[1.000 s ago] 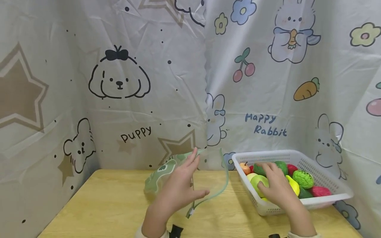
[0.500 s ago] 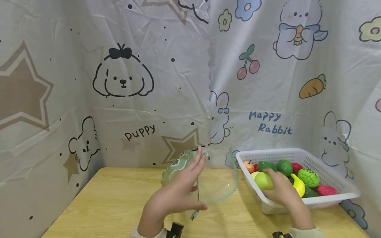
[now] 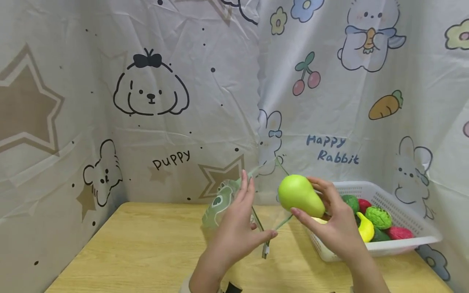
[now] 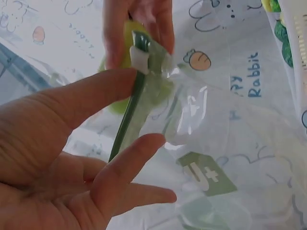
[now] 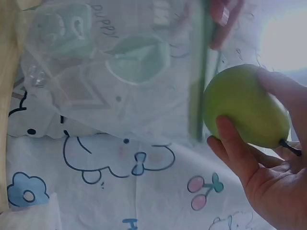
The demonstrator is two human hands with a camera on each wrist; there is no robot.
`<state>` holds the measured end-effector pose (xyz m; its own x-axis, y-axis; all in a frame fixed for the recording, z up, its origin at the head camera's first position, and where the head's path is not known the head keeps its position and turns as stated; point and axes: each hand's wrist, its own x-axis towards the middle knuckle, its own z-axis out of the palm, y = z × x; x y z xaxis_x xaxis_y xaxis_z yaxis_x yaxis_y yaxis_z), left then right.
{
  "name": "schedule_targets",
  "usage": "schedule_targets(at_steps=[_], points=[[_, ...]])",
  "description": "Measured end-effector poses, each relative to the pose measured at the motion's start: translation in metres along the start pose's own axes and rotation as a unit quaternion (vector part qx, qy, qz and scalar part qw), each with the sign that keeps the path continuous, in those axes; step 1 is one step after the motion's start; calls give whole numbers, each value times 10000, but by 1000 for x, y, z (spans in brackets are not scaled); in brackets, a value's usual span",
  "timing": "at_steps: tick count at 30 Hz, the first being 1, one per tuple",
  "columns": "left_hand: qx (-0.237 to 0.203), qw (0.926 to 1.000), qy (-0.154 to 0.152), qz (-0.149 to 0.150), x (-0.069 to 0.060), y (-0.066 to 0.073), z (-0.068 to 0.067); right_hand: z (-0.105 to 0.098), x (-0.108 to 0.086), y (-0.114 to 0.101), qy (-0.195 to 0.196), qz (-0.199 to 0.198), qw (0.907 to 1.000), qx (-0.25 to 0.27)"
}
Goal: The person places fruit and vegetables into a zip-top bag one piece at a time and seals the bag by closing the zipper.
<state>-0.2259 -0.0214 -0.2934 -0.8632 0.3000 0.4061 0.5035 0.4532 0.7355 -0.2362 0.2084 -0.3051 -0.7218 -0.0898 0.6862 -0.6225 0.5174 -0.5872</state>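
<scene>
A green pear (image 3: 298,195) is gripped between the thumb and fingers of the right hand (image 3: 338,226), beside the mouth of a clear bag with green print (image 3: 216,209). In the right wrist view the pear (image 5: 242,105) is close to the bag's green edge strip (image 5: 197,86), its dark stem toward the palm. The left hand (image 3: 234,228) has its fingers extended and thumb spread at the bag's mouth. In the left wrist view the thumb of the left hand (image 4: 76,143) touches the green strip near a white slider (image 4: 140,59).
To the right stands a white basket (image 3: 388,245) with a yellow banana-shaped piece (image 3: 365,228), a red piece (image 3: 400,232) and several green pieces. The wooden table (image 3: 139,244) meets a printed cloth backdrop (image 3: 154,134) behind.
The right hand has taken the pear out of the basket and moved it left to the bag. My left hand and the bag have shifted slightly right, the bag's mouth turning.
</scene>
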Motion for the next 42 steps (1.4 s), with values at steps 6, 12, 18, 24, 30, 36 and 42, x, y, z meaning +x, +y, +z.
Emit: schedule_targets(at_steps=[6, 12, 18, 24, 30, 36, 42], points=[[26, 9999, 129, 19, 0, 1, 5, 20, -1, 4, -427, -232, 9988, -38], [95, 9998, 168, -26, 2, 2, 4, 22, -1, 8, -543, -587, 9968, -10], [-369, 9989, -253, 150, 2, -1, -1, 23, 0, 9, -776, -842, 9910, -688], [-1250, 9855, -1077, 390, 0, -5, -9, 20, -1, 10, -891, -473, 9903, -959], [-1069, 9890, -780, 666, 2, -6, -11, 20, -1, 9, -993, -212, 9912, -846], [-572, 9936, -317, 921, 5, -9, -8, 25, 0, 8, -792, -459, 9913, -949], [515, 9879, -24, 1463, 6, -14, -12, 25, -1, 11, -529, -560, 9920, -995]])
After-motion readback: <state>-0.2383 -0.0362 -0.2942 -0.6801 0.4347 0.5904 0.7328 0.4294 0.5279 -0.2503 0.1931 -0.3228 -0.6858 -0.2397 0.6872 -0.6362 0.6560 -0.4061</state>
